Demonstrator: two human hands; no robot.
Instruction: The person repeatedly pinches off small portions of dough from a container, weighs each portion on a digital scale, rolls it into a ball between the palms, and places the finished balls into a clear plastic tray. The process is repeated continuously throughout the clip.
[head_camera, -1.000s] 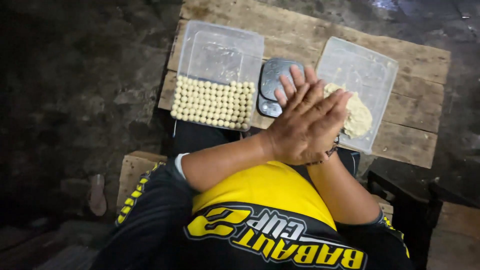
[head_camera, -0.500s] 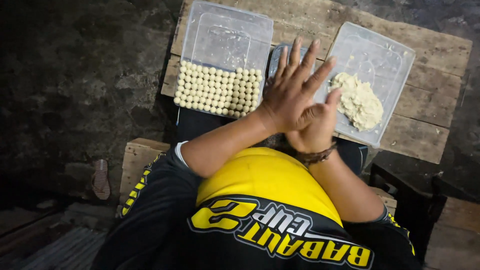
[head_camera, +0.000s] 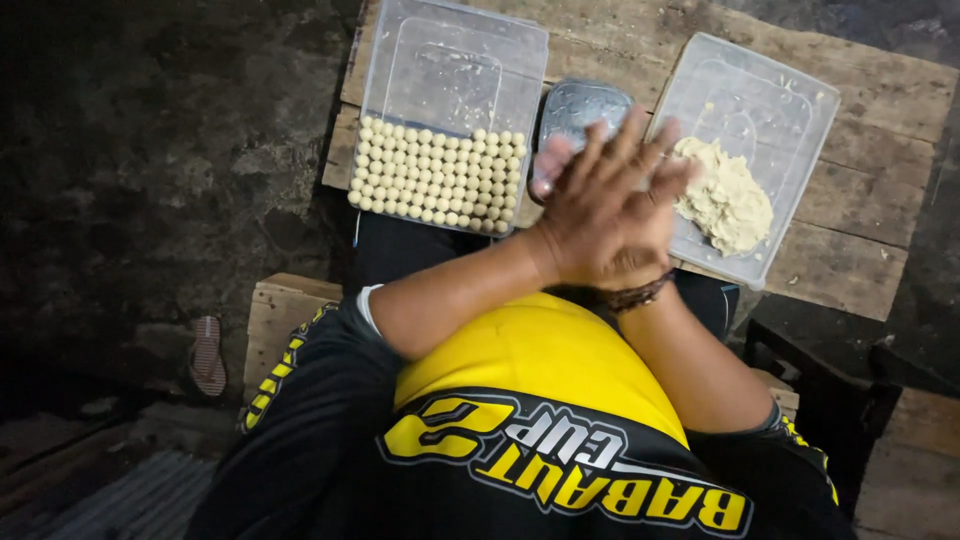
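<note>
My left hand (head_camera: 600, 215) lies flat on top of my right hand (head_camera: 632, 272), palms pressed together and fingers stretched out, above the near edge of a wooden table (head_camera: 880, 200). Whatever is between the palms is hidden. A beaded bracelet sits on my right wrist. To the left, a clear plastic container (head_camera: 450, 60) holds several rows of small pale dough balls (head_camera: 440, 175). Another clear container (head_camera: 760, 100) to the right holds a lump of pale dough (head_camera: 725, 200).
A small dark scale (head_camera: 580, 105) wrapped in plastic lies between the two containers, just beyond my hands. A wooden box (head_camera: 280, 310) stands at my left side and a sandal (head_camera: 207, 355) lies on the dark rough floor. A dark frame stands at the lower right.
My pressed hands have slid against each other, the left hand's fingers swinging right over the right palm. The view has shifted slightly; the containers have not moved.
</note>
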